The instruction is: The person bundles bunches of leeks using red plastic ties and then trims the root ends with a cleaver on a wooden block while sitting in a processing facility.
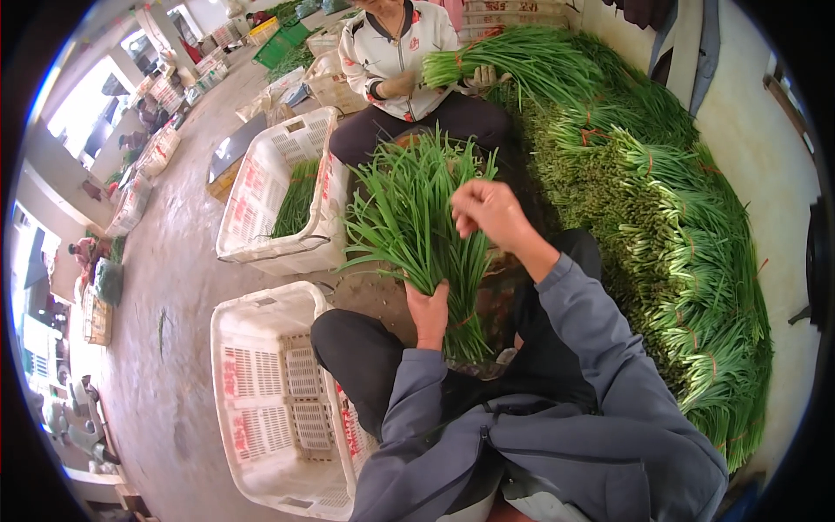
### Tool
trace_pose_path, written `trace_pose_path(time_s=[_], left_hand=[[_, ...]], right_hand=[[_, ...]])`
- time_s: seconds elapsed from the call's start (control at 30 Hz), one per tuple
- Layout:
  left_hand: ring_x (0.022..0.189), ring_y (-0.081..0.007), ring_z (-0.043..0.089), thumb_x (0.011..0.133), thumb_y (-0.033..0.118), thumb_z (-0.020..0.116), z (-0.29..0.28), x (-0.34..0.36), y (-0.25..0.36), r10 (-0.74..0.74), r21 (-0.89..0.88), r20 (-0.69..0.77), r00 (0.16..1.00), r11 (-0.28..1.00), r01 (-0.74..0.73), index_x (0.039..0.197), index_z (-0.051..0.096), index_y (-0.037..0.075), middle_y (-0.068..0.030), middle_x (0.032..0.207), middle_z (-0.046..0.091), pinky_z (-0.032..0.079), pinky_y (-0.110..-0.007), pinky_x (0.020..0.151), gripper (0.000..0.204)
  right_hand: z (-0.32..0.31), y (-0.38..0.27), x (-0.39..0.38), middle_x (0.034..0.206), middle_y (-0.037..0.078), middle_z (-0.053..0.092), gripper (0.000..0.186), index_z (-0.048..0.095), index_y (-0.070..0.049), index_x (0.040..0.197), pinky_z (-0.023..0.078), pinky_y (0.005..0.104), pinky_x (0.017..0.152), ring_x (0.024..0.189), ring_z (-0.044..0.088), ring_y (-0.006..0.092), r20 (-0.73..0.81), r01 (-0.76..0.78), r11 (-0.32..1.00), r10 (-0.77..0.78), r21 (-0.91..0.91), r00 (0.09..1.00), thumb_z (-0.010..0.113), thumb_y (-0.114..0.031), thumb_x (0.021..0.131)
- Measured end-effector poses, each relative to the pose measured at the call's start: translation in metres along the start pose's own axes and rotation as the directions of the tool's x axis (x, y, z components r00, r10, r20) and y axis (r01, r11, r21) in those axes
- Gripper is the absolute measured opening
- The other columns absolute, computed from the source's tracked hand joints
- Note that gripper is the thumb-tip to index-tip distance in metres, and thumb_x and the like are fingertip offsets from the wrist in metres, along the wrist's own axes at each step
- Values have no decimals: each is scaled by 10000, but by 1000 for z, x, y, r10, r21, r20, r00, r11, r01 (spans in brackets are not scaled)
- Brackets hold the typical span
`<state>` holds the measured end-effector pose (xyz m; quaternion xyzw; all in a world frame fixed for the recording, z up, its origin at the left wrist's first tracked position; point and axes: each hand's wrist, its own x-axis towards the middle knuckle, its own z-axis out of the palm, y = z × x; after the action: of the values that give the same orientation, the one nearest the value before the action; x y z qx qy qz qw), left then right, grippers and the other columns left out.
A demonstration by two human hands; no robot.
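Observation:
A thick bunch of green garlic chives (417, 209) stands between my knees, its leaves spreading away from me. My left hand (428, 311) is wrapped round its left side, about midway along. A red tie (465, 322) circles the bunch nearer to me. Above the right side of the leaves, my right hand (494, 213) is closed, thumb and fingers drawn together. What it pinches, if anything, is too small to make out.
A large heap of tied chive bunches (644, 235) lies along my right side by the wall. To my left are a bare white crate (287, 400) and another white crate (283, 196) with some chives inside. A person opposite (400, 52) holds a chive bunch (522, 65).

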<state>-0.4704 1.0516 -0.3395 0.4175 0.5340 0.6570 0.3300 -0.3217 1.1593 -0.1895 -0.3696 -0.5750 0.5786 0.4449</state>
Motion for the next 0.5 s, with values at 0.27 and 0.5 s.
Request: trace_pose_path(time_s=[0.27, 0.5], left_hand=[[1022, -209, 597, 872, -21, 660, 7, -5, -1, -35, -86, 49, 998, 996, 39, 1335, 485, -4, -100, 1193, 616, 488, -351, 898, 495], [1070, -222, 607, 851, 20, 701, 3, -2, -14, -39, -102, 87, 995, 994, 48, 1468, 373, -41, -148, 1248, 620, 490, -351, 933, 702]], right_hand=[[-17, -12, 44, 968, 121, 671, 208, 694, -32, 1071, 542, 416, 816, 926, 646, 350, 363, 575, 344, -515, -742, 777, 692, -92, 872], [-20, -1, 60, 914, 86, 622, 146, 708, -88, 971, 526, 424, 843, 942, 631, 307, 510, 596, 145, -383, -790, 770, 614, -87, 859]])
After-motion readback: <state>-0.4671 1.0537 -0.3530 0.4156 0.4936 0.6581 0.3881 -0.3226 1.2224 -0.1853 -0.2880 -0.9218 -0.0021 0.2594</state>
